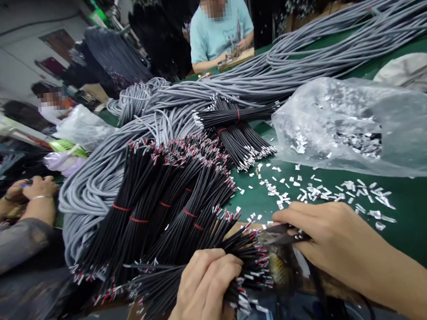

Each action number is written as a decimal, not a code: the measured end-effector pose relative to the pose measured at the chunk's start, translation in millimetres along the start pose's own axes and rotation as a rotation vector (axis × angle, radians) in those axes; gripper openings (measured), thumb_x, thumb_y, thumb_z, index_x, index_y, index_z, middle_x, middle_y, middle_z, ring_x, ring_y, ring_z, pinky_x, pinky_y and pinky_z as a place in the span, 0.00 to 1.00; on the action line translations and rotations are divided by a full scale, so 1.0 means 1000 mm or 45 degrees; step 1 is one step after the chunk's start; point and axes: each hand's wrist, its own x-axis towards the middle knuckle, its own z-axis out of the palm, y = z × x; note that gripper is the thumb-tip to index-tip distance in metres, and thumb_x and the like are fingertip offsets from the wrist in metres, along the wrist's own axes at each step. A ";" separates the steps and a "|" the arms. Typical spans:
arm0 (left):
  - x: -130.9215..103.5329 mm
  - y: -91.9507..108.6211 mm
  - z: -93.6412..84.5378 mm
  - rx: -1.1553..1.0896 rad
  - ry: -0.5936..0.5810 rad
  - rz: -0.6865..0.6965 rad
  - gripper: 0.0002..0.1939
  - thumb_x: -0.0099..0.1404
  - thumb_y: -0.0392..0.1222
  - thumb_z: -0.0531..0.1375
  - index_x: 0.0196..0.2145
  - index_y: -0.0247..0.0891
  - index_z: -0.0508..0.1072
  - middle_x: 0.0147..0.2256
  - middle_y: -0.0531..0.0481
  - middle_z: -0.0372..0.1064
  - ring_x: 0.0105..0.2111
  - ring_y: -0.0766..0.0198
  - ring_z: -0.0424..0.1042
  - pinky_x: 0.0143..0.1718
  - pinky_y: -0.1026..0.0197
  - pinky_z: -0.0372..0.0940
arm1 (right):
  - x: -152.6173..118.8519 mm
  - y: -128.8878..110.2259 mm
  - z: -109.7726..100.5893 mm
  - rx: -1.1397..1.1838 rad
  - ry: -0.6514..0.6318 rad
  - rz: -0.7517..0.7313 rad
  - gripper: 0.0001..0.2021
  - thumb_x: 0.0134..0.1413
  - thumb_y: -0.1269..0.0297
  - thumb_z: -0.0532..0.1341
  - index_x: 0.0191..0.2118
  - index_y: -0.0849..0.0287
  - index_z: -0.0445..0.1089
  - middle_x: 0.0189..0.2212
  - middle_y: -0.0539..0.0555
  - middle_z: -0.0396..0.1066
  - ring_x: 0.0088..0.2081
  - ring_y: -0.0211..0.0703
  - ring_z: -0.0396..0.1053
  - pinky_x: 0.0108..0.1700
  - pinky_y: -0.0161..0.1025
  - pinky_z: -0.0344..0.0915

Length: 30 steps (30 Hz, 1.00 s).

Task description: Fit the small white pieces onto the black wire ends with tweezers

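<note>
My left hand (pixel 206 286) presses its curled fingers over a loose bundle of short black cables (pixel 160 288), whose stripped ends show red and white wires. My right hand (pixel 331 244) is closed around a dark metal cutting tool (pixel 275 235). Its jaws lie right at the cable ends on the bundle's right side; blur hides whether it is scissors or pliers. Just below the tool is a yellowish ribbed object (pixel 279 269), partly hidden. Beyond my left hand, several black cable bundles (pixel 142 202) tied with red bands lie stacked.
Long grey cables (pixel 229 85) run across the green table (pixel 423 215). White scraps (pixel 303 191) are strewn near a clear plastic bag (pixel 403 131) holding more. Banded white-tipped cables (pixel 239 137) lie mid-table. A co-worker (pixel 219 28) sits opposite; another person's hands (pixel 37 189) are at left.
</note>
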 end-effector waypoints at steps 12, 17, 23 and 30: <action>-0.005 0.002 -0.006 0.115 0.181 0.012 0.11 0.60 0.31 0.55 0.42 0.34 0.67 0.31 0.45 0.75 0.32 0.60 0.73 0.33 0.60 0.68 | 0.009 -0.012 0.005 0.103 0.031 0.048 0.14 0.46 0.79 0.53 0.35 0.56 0.71 0.26 0.50 0.70 0.26 0.37 0.68 0.29 0.33 0.60; 0.040 -0.010 0.018 0.037 0.582 -0.253 0.04 0.61 0.36 0.54 0.35 0.39 0.67 0.26 0.49 0.72 0.25 0.63 0.72 0.27 0.61 0.67 | 0.008 -0.012 0.003 0.170 0.286 -0.001 0.14 0.49 0.78 0.53 0.38 0.57 0.71 0.29 0.52 0.74 0.28 0.39 0.70 0.30 0.35 0.65; 0.083 -0.020 0.038 -0.690 0.713 -0.666 0.04 0.65 0.37 0.52 0.31 0.37 0.62 0.20 0.56 0.63 0.19 0.71 0.63 0.25 0.67 0.62 | 0.009 -0.011 0.001 0.418 0.489 0.054 0.11 0.51 0.73 0.56 0.39 0.58 0.71 0.33 0.53 0.75 0.32 0.41 0.73 0.35 0.36 0.68; 0.084 -0.016 0.032 -1.251 0.669 -0.847 0.07 0.63 0.42 0.55 0.31 0.35 0.63 0.23 0.54 0.62 0.22 0.70 0.62 0.28 0.65 0.62 | 0.031 -0.012 0.018 0.858 0.056 0.191 0.18 0.60 0.59 0.50 0.51 0.59 0.66 0.34 0.55 0.74 0.38 0.42 0.71 0.40 0.39 0.67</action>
